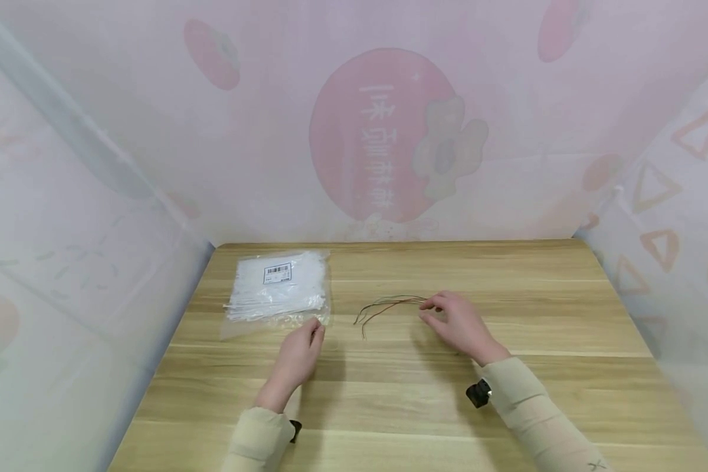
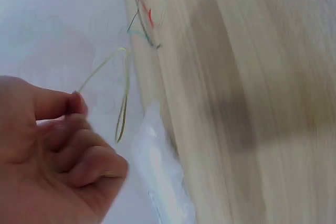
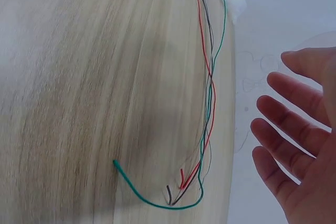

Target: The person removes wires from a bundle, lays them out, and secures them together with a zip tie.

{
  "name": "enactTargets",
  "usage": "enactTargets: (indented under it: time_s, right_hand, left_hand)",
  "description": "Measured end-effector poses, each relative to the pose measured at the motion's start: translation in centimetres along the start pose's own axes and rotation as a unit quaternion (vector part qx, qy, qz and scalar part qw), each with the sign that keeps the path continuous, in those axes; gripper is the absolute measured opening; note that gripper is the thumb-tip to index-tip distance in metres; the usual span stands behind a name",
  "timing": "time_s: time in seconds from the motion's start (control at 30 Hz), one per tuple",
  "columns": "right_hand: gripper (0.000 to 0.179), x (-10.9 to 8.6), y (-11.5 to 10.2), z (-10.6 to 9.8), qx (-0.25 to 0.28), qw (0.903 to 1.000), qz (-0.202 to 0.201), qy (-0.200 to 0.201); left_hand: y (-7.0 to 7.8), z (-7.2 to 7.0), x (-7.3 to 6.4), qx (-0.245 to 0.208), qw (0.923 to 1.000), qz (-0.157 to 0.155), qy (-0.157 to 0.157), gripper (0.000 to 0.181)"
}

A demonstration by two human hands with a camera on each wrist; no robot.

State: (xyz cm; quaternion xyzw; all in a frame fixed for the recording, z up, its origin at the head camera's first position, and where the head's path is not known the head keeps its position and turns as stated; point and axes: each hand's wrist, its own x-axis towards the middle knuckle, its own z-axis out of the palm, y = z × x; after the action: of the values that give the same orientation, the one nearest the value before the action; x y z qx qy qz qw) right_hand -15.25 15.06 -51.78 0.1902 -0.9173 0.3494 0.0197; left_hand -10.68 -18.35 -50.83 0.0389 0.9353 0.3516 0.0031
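My left hand (image 1: pixel 297 354) pinches a thin yellow wire (image 2: pixel 125 95) between thumb and forefinger, the other fingers curled. The wire hangs in a narrow loop, seen in the left wrist view. My right hand (image 1: pixel 460 324) hovers by the right end of a loose bundle of thin wires (image 1: pixel 392 301) on the table. Its fingers are spread and relaxed in the right wrist view, with nothing in them. Red (image 3: pixel 213 108), dark and green wires (image 3: pixel 157 206) make up the bundle, their near ends bent.
A clear plastic bag (image 1: pixel 280 285) of white cable ties, with a barcode label (image 1: pixel 277 273), lies at the table's back left, just beyond my left hand. Printed curtains (image 1: pixel 259 164) enclose the wooden table (image 1: pixel 389 413) at the back and sides.
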Motion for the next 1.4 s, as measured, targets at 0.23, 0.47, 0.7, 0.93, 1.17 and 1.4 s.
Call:
enactTargets:
  time_s: [0.23, 0.47, 0.7, 0.93, 1.17, 1.4]
  right_hand:
    - [0.019, 0.1, -1.0, 0.4, 0.015, 0.9998, -0.014, 0.001]
    - [0.025, 0.3, -2.2, 1.1, 0.042, 0.9986, -0.032, -0.005]
    - [0.038, 0.3, -4.6, 1.4, 0.100, 0.9927, -0.064, -0.023]
    - [0.039, 0.7, -6.4, 2.4, 0.152, 0.9815, -0.116, 0.001]
    - [0.020, 0.8, -6.5, 2.4, 0.196, 0.9775, -0.069, -0.033]
    - [0.023, 0.9, -5.2, 1.0, 0.120, 0.9892, -0.062, -0.056]
  left_hand:
    - [1.9, 1.3, 0.6, -0.060, 0.9973, 0.010, 0.041, 0.017]
    - [3.7, 2.4, 1.2, -0.105, 0.9922, 0.044, 0.052, 0.013]
    - [5.4, 3.1, 1.7, -0.106, 0.9907, 0.080, 0.033, 0.015]
    - [6.6, 3.9, 2.0, -0.111, 0.9861, 0.119, 0.034, 0.017]
    - [6.8, 4.1, 2.1, -0.103, 0.9818, 0.146, 0.065, 0.022]
    - [6.4, 3.4, 2.5, -0.076, 0.9768, 0.180, 0.089, 0.045]
